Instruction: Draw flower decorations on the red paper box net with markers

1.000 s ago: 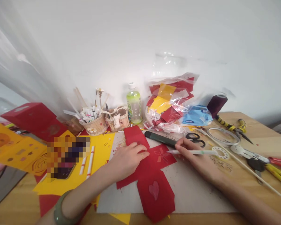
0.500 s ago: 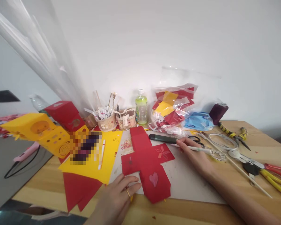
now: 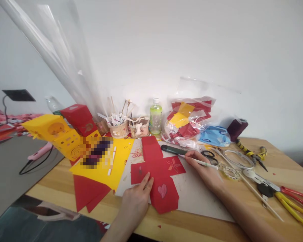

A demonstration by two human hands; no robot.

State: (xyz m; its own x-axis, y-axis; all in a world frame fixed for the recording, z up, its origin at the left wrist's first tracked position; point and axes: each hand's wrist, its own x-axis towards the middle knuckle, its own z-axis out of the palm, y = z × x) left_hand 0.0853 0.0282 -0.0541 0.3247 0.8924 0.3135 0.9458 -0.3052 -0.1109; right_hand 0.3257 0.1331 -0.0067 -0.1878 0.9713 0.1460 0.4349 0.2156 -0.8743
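Note:
A red cross-shaped paper cutout [image 3: 154, 168] lies flat on a grey-white board [image 3: 197, 195]. It bears a pink heart [image 3: 162, 191] on its near flap and a petal drawing [image 3: 173, 164] on its right flap. My left hand [image 3: 136, 196] rests its extended fingertips on the cutout beside the left flap. Between the fingers of my right hand [image 3: 200, 166] is a white marker [image 3: 204, 163], its tip pointing left above the board. Just beyond that tip lies a dark green box cutter [image 3: 170, 149], which my right hand does not grip.
Yellow paper [image 3: 121, 161] with a loose marker [image 3: 112, 159] lies left, near yellow and red paper boxes [image 3: 78, 117]. Behind stand marker cups [image 3: 118, 129], a green bottle [image 3: 156, 117] and a bag of scraps [image 3: 187, 121]. Scissors [image 3: 208, 154], pliers [image 3: 252, 148] and a wire stripper [image 3: 280, 191] lie right.
My left hand has moved up and right, from the board's near edge onto the red cutout. My right hand still holds the marker, and the view has shifted slightly.

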